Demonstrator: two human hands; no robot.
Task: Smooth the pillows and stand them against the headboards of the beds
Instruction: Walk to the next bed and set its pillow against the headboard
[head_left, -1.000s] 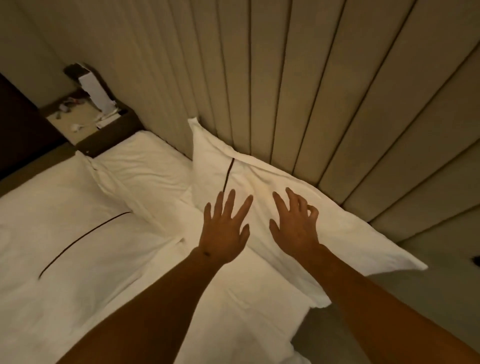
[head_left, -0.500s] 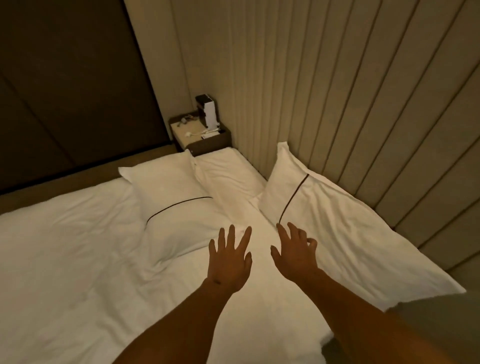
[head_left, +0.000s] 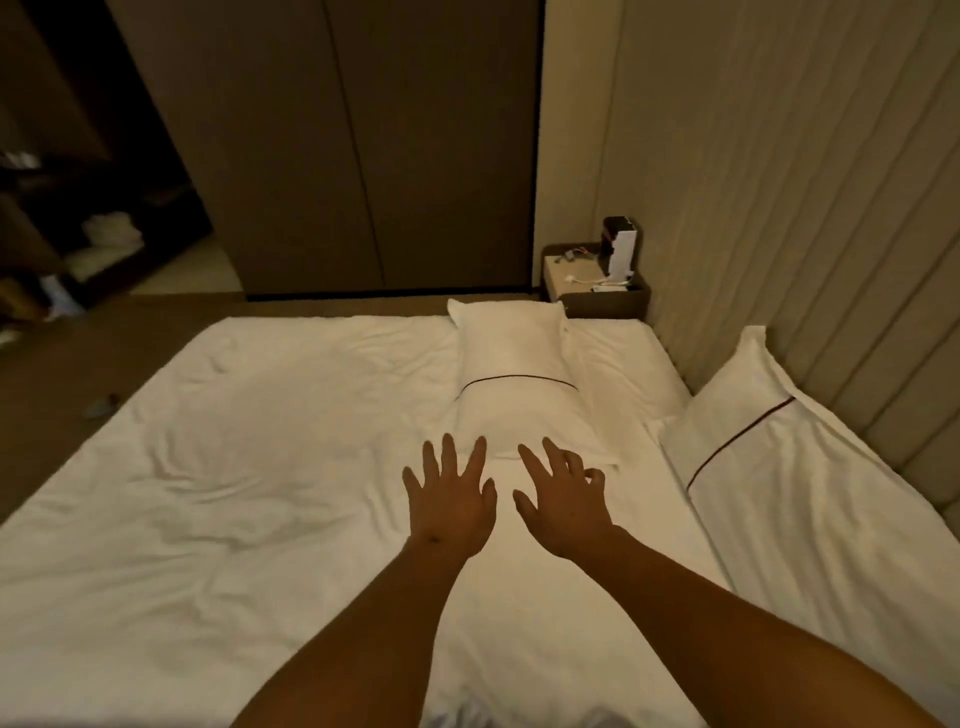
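Note:
A white pillow with a dark stripe (head_left: 519, 395) lies flat on the white bed (head_left: 234, 493), its near end just beyond my fingertips. A second striped white pillow (head_left: 810, 483) leans against the padded, ribbed headboard (head_left: 810, 260) at the right. My left hand (head_left: 449, 501) and my right hand (head_left: 563, 501) hover side by side over the sheet in front of the flat pillow, fingers spread, holding nothing. Both bare forearms stretch in from the bottom edge.
A small bedside table (head_left: 592, 291) with a white upright device and cables stands at the far corner by the headboard. Dark wardrobe doors (head_left: 363, 145) fill the back wall. Open shelves (head_left: 78, 244) are at the far left. Brown floor borders the bed on the left.
My view has swung left from the pillow at the headboard to the pillow lying flat on the bed. Both hands came off the leaning pillow and now hover near the flat one.

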